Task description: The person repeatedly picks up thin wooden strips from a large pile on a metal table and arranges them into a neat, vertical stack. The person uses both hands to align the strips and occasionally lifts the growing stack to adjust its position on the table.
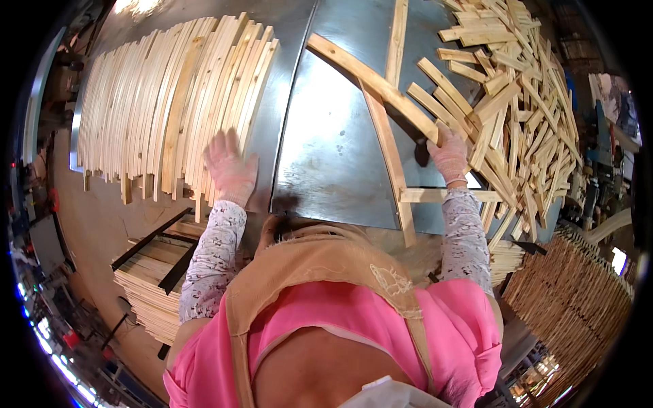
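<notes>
My right hand (pixel 449 154), in a pale glove, is closed round the near end of a wooden strip (pixel 371 78). The strip slants up and left over the metal table (pixel 326 136), crossing above another wooden strip (pixel 385 146). My left hand (pixel 231 166), gloved too, has its fingers stretched out and spread. It is at the near right edge of a row of wooden strips (pixel 156 102) laid side by side; whether it touches them I cannot tell.
A jumbled heap of wooden pieces (pixel 524 115) covers the table's right side. One short piece (pixel 445 195) juts from it across the near edge. Stacked boards (pixel 146 289) stand below on the left, and a tall wood stack (pixel 571 306) on the right.
</notes>
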Tool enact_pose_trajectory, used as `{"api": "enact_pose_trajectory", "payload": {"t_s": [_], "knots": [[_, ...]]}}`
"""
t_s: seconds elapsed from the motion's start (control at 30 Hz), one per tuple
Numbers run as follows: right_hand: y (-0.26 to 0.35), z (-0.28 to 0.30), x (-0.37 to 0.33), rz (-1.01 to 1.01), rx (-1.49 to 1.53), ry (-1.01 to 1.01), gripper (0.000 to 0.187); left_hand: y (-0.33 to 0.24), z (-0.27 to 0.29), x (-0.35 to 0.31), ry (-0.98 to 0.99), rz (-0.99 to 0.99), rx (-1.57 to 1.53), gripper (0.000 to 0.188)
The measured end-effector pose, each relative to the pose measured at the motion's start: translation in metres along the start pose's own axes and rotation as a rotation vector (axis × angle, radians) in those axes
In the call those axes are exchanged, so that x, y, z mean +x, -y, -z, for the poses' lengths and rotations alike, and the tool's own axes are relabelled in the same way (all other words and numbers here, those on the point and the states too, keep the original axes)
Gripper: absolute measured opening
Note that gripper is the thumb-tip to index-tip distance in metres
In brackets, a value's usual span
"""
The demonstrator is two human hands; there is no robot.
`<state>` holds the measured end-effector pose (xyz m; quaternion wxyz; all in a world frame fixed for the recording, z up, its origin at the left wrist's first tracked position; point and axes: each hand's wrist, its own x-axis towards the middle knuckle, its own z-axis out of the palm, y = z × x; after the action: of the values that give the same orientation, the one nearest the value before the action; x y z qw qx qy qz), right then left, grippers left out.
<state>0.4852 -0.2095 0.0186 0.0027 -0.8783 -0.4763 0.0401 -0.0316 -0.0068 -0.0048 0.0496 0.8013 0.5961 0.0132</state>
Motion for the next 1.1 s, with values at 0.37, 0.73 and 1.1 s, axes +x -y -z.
{"api": "enact_pose_trajectory", "payload": {"t_s": [0.37,0.73,1.1], "knots": [[0.141,0.023,0.022,0.152,0.295,-0.322,0.07,-0.068,0.182,0.106,0.471,-0.11,0.074,0.061],[0.284,-0.015,0.044,-0.119,0.723,0.265,0.057,0.195,0.055,0.074,0.182,0.4,-0.061,0.08],[0.35,-0.008,0.104,0.233,0.217,0.08,0.06,0.207,0.056,0.073,0.252,0.286,-0.048,0.077]]}}
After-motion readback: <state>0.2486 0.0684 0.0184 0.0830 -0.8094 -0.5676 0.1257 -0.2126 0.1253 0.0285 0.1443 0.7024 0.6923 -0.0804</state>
